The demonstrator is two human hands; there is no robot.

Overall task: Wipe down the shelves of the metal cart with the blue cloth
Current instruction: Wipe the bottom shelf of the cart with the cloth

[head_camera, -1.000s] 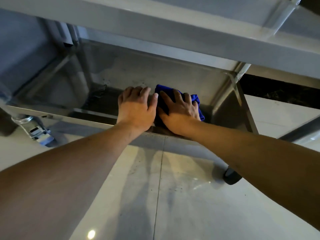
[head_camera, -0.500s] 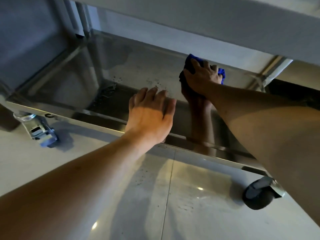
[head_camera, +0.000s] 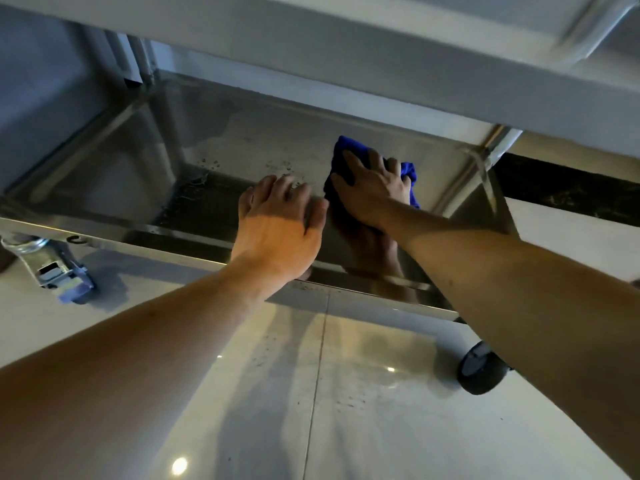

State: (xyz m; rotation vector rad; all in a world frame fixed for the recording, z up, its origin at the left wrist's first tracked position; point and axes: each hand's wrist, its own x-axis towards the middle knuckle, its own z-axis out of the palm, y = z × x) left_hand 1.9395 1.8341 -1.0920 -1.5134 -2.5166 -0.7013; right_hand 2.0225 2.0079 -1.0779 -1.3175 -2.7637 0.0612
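We've got our right hand spread flat, pressing the blue cloth onto the bottom shelf of the metal cart, while our left hand rests open and empty across the shelf's front rim. The worry now: droplets and grime sit off in the left corner, so a short stroke would miss them. And since the cart rides on casters, pushing hard could roll it away from us.
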